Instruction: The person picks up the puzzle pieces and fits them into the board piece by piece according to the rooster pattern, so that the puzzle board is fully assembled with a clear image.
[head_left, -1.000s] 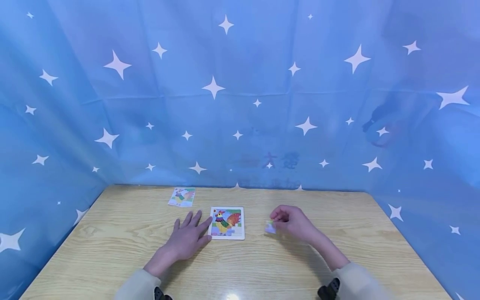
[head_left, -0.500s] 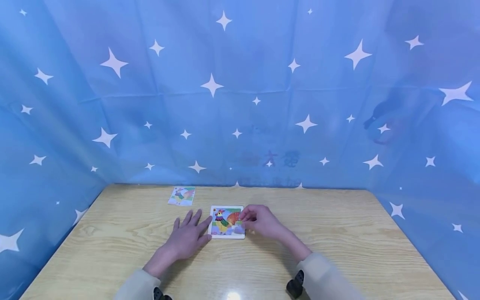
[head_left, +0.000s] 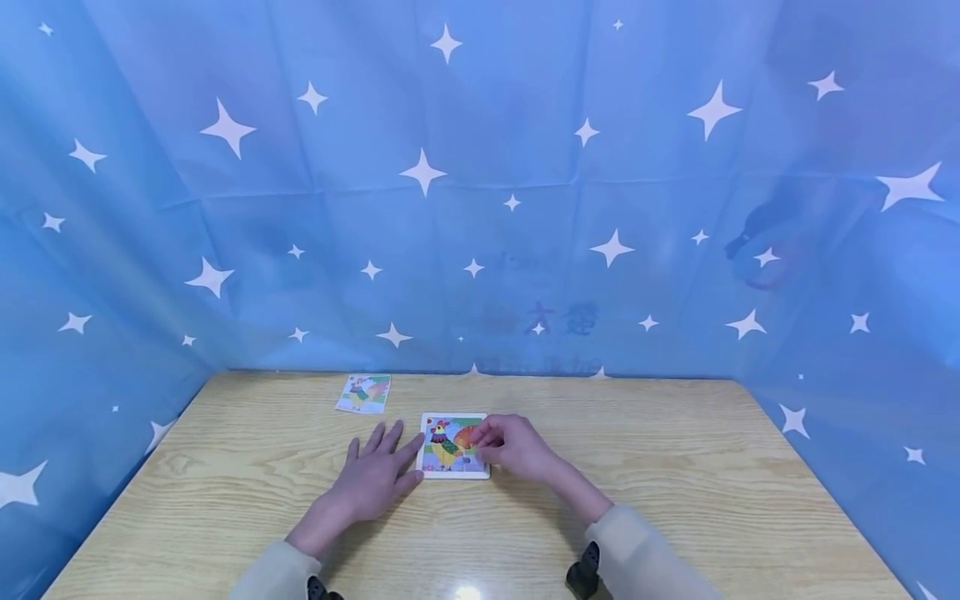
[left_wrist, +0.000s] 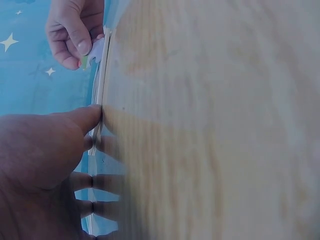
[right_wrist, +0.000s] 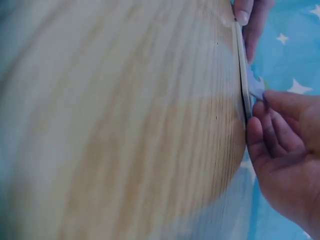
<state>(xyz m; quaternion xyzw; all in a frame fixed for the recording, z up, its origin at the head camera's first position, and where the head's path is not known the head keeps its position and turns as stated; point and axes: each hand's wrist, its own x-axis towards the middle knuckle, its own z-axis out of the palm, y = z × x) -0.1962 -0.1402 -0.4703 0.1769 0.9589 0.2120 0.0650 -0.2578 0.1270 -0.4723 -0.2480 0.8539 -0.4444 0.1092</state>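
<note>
A jigsaw puzzle in a white-rimmed tray [head_left: 459,476], with a colourful rooster picture, lies on the wooden table. My left hand [head_left: 375,482] rests with fingers spread, its thumb and forefinger at the tray's left edge. Over the tray's right side my right hand [head_left: 521,450] pinches a small pale purple jigsaw piece [right_wrist: 255,86] between thumb and fingers. In the left wrist view the piece [left_wrist: 96,51] shows a touch of green and stands tilted just above the tray. From the head, the right fingers hide most of it and part of the rooster's tail.
A paper card [head_left: 363,393] with a similar rooster print lies behind my left hand, near the table's back edge. A blue curtain [head_left: 480,225] with white stars hangs behind the wooden table [head_left: 675,433] and along its sides.
My right hand has carried the jigsaw piece leftward from the bare table onto the tray's right side, then shifted slightly. The left hand has stayed at the tray's edge.
</note>
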